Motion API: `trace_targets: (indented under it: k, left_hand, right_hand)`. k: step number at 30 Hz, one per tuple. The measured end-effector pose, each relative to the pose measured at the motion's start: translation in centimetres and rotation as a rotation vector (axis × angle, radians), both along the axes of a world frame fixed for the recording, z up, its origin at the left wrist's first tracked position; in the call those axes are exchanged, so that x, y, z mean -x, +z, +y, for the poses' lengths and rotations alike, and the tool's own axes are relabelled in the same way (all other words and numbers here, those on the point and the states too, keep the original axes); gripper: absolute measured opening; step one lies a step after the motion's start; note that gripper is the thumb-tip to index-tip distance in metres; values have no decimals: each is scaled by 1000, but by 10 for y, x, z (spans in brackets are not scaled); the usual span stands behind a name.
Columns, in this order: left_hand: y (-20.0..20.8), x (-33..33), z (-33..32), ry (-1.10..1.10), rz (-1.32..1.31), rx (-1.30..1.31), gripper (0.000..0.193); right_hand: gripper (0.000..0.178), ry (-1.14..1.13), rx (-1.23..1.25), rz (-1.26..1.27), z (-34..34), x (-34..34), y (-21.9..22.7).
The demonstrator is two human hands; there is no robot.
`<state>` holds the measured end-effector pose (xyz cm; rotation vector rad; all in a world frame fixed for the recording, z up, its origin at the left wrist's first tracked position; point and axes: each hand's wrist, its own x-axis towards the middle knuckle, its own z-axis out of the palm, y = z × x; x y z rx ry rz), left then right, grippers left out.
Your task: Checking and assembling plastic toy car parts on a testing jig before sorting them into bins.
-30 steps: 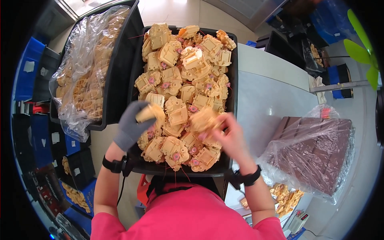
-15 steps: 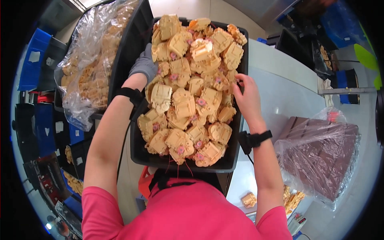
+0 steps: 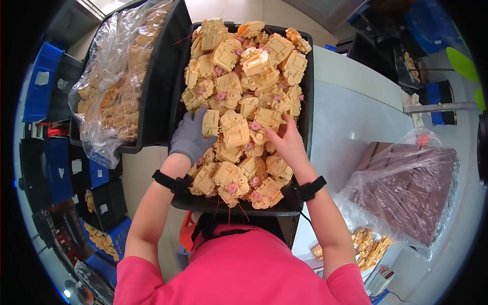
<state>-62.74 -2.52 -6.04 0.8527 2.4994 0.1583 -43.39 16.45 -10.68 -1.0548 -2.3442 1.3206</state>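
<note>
A black bin point(image 3: 177, 113) is heaped with cream plastic housings point(image 3: 235, 129), several bearing small pink round pieces and thin red wires. My left hand point(image 3: 190, 138), in a grey glove, reaches over the bin's left side. Its fingers and thumb curl round a cream housing point(image 3: 210, 123) on the heap, hiding that part's left side. From the right, my bare right hand point(image 3: 290, 146) rests on the pile with thumb and fingers apart. Its fingertips touch the edge of another housing point(image 3: 268, 118). Black bands circle both wrists.
Left of the bin stands another black bin point(image 3: 147, 96) of cream parts under clear plastic film point(image 3: 109, 66). At right is a pale table point(image 3: 351, 107). A brown stack point(image 3: 406, 188) wrapped in film lies beyond my right forearm, with loose cream parts point(image 3: 370, 249) near it.
Both hands have moved from the bin's side edges inward and nearer me onto the heap. My left hand has come round a housing. The bin has shifted slightly in view.
</note>
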Motion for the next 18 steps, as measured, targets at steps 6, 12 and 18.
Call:
trace_targets:
  k: [6,12,18]
  left_hand:
    - [-12,0,-23,38,-1,-388,82]
    - [-24,5,-26,246,-192,-567,61]
    - [-6,8,-31,259,-412,-640,43]
  right_hand:
    - [48,-141,564,85,-14,-6,38]
    - [41,-103,609,-23,-15,-4,37]
    - [41,120,744,-120,10,-10,79]
